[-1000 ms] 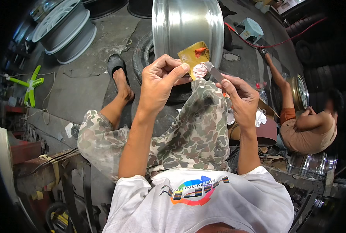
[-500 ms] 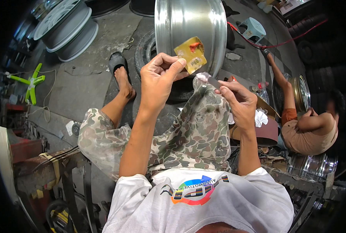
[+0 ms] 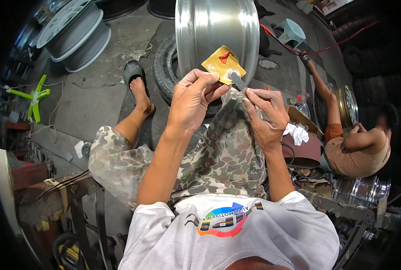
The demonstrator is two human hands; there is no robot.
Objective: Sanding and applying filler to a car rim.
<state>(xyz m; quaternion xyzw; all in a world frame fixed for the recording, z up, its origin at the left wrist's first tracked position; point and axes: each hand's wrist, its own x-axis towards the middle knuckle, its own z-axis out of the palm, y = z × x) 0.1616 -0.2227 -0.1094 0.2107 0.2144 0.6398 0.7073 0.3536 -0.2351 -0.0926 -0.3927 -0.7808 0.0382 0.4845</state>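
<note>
My left hand (image 3: 189, 101) pinches the lower left edge of a yellowish square of sandpaper (image 3: 214, 64). On its upturned face sit a dab of orange-red paste (image 3: 224, 57) and a whitish smear of paste (image 3: 231, 72). A narrow grey putty knife (image 3: 239, 83) is held between the thumb and fingers of my right hand (image 3: 269, 117). Its tip touches the sheet at the whitish paste. Just beyond both hands stands a silver wheel rim (image 3: 216, 31), its broad barrel facing me.
A tyre (image 3: 163, 74) lies left of the rim. Grey wheels (image 3: 76, 33) are stacked at the far left. A red hose (image 3: 331, 48) runs past a pale blue stool (image 3: 293, 32). Another person (image 3: 360, 150) crouches at the right, near a brown drum-like container (image 3: 301, 150) with crumpled white paper (image 3: 297, 133).
My right hand has moved left and brought the knife onto the sheet, where whitish paste now shows. The sheet has tilted flatter and shifted slightly right.
</note>
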